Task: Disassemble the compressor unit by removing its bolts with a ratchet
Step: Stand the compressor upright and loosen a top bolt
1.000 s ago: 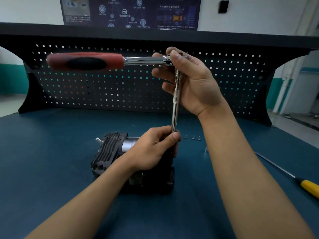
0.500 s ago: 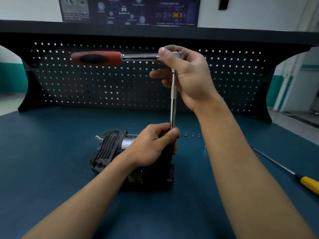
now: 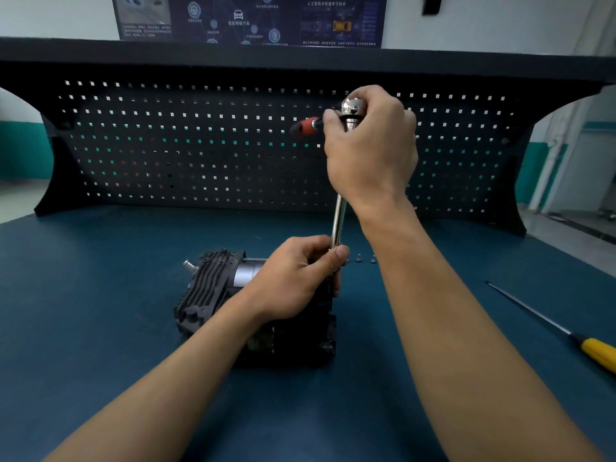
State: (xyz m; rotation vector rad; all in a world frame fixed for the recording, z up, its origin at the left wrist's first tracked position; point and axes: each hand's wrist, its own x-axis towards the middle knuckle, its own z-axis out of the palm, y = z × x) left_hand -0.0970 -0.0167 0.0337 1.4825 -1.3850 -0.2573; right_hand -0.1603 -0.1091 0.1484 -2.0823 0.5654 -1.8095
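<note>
Fingers (image 3: 383,105) of my right hand (image 3: 370,151) are clenched round the chrome head of the ratchet (image 3: 352,110), up high in front of the pegboard (image 3: 200,145). The red-and-black handle (image 3: 308,125) pokes out to the left and away from me, so it looks stubby on my feed. A long shiny extension bar (image 3: 339,218) drops pretty much straight down from the head.

My left hand (image 3: 296,278) is grasping the bottom of that bar, thumb on one side and curled fingers on the other, right on top of the compressor unit (image 3: 210,288). Can't see the socket end or whatever bolt it's on, the hand's in the way.

The compressor unit is black and finned with a silver cylinder section. It sits on the blue worktop (image 3: 100,328) straight ahead of me. Just behind the left hand a few small metal bits (image 3: 358,260) lie in a row, too tiny to say what they are. A yellow-handled screwdriver (image 3: 596,353) lies well apart on the right.
</note>
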